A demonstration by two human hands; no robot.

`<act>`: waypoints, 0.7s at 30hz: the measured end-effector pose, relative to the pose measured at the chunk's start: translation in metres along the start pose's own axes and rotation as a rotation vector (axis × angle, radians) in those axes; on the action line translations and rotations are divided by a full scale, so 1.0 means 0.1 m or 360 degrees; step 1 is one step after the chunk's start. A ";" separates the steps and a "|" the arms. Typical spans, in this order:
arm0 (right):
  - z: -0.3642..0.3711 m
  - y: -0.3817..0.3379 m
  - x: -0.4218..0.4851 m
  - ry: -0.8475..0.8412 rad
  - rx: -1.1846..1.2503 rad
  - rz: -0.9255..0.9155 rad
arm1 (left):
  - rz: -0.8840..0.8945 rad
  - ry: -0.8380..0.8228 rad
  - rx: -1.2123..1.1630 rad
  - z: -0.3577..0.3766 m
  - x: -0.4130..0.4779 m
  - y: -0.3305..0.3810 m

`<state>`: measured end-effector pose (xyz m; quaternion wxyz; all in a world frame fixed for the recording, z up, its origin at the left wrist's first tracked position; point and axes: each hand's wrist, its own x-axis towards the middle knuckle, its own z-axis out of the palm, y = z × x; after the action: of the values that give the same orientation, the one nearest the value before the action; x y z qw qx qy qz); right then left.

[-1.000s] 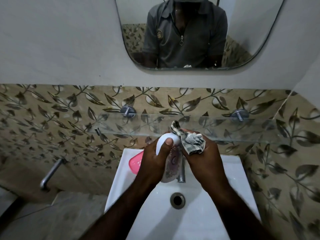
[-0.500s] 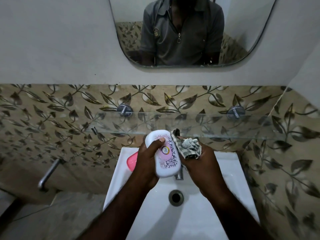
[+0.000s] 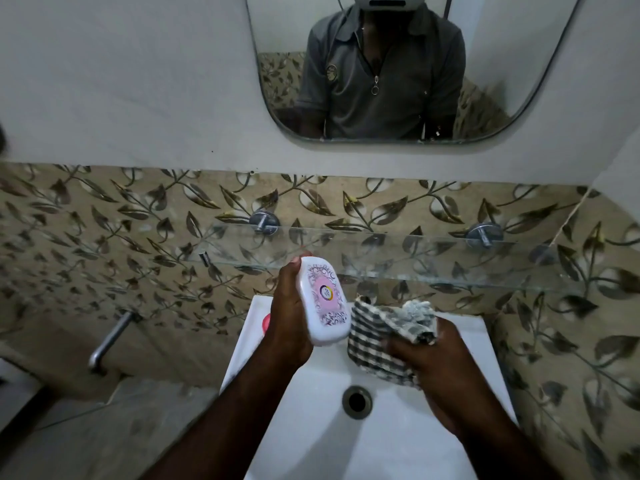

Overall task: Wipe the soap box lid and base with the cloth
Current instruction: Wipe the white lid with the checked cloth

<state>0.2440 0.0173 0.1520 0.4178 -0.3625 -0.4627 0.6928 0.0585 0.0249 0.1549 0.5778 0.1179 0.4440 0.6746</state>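
While the left hand (image 3: 291, 327) grips one white, pink-printed plastic lid (image 3: 325, 301), the right hand (image 3: 440, 368) clutches one checked cloth (image 3: 374, 341) above one white sink (image 3: 346, 445).

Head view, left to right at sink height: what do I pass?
Wall tap → pink soap box base → left hand → white soap box lid → checked cloth → right hand.

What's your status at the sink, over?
Status: left hand grips lid, right hand holds cloth. Cloth beside lid, over sink; contact unclear. Pink base on sink rim, mostly hidden behind left hand. Nothing in the way.
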 end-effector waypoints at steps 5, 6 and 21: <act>0.03 -0.11 -0.03 0.0186 -0.0497 -0.0581 | -0.0156 -0.0146 0.0214 0.04 -0.07 -0.03; 0.08 -0.11 -0.04 0.0136 -0.0685 -0.0634 | -0.0199 -0.0193 0.0210 0.07 -0.09 -0.03; 0.30 0.10 -0.03 -0.0220 -0.1591 -0.1130 | -0.0298 -0.0372 -0.0088 0.19 -0.10 -0.04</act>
<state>0.2163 0.0024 0.1525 0.3716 -0.2924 -0.8498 0.2327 0.0768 0.0244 0.1666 0.6889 0.1377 0.3640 0.6115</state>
